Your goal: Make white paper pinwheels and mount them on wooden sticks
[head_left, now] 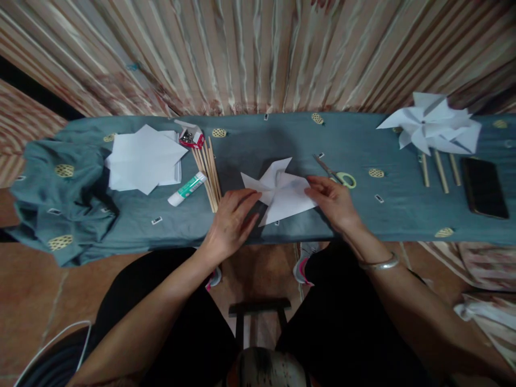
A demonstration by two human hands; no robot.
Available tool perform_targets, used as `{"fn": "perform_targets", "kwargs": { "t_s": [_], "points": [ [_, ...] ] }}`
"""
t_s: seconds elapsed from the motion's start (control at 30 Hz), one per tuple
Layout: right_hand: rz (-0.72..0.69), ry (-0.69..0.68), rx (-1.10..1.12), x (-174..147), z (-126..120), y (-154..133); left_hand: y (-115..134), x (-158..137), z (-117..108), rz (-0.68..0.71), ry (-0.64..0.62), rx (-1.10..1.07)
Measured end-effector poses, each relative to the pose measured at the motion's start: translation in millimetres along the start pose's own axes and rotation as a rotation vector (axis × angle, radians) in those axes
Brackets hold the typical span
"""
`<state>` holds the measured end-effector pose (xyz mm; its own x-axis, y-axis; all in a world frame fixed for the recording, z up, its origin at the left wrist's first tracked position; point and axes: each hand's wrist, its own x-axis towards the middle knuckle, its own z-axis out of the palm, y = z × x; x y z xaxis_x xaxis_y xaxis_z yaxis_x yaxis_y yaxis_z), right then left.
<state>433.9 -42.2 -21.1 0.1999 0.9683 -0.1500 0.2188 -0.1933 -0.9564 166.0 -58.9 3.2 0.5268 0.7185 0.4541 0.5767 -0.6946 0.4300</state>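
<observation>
A white paper pinwheel with folded blades is between my hands over the cloth-covered table. My left hand pinches its left side near the centre, thumb and fingers close together. At the right edge of the paper, my right hand grips a blade between thumb and fingers. Just beyond my right hand lie scissors with pale green handles. Several thin wooden sticks and a green-and-white glue stick rest to the left of my left hand.
A stack of white paper lies at the left, beside a small red-and-white box of metal pins. Finished-looking pinwheels on sticks and a black phone are at the right. A pleated curtain hangs along the far edge.
</observation>
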Motion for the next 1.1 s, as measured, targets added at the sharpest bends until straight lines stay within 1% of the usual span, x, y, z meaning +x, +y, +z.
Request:
{"fn": "perform_targets", "kwargs": {
  "t_s": [0.07,0.13,0.17,0.27,0.33,0.37,0.43,0.47,0.53,0.67,0.77,0.83,0.93,1.1],
  "points": [
    [0.022,-0.078,-0.013,-22.4,-0.6,-1.7,5.7,-2.1,3.2,0.02,-0.047,-0.034],
    [0.033,-0.124,-0.039,-42.9,0.1,-5.5,11.6,-5.0,9.6,0.048,-0.118,-0.052],
    [0.043,-0.168,-0.039,-50.9,0.3,-7.7,14.1,-6.3,13.4,0.066,-0.152,-0.049],
    [0.07,-0.307,-0.078,-63.0,-2.6,-14.2,18.0,-7.4,23.5,0.114,-0.212,-0.002],
    [0.05,-0.34,-0.212,-62.3,-9.6,-18.3,18.5,-5.7,27.5,0.129,-0.217,0.028],
    [0.022,-0.326,-0.313,-60.1,-14.5,-20.2,18.4,-4.4,28.7,0.13,-0.217,0.039],
    [-0.058,-0.234,-0.529,-54.5,-25.1,-23.2,18.2,-1.7,30.4,0.121,-0.221,0.05],
    [-0.101,-0.192,-0.603,-51.8,-29.8,-24.3,18.2,-0.6,31.2,0.109,-0.225,0.051],
    [-0.177,-0.139,-0.673,-48.2,-35.5,-25.6,18.6,1.3,32.8,0.085,-0.235,0.043],
    [-0.33,-0.146,-0.664,-49.8,-31.4,-26.4,19.5,4.4,35.3,0.042,-0.274,0.037],
    [-0.427,-0.174,-0.654,-52.7,-24.2,-26.8,19.4,6.5,36.2,0.058,-0.288,0.079],
    [-0.452,-0.184,-0.654,-52.9,-22.1,-27.0,19.2,7.3,36.5,0.092,-0.272,0.116],
    [-0.453,-0.186,-0.666,-51.2,-22.6,-27.6,19.3,7.4,36.2,0.139,-0.248,0.164],
    [-0.471,-0.121,-0.654,-50.2,-24.3,-30.0,20.5,6.0,33.8,0.178,-0.239,0.227]
  ]
}}
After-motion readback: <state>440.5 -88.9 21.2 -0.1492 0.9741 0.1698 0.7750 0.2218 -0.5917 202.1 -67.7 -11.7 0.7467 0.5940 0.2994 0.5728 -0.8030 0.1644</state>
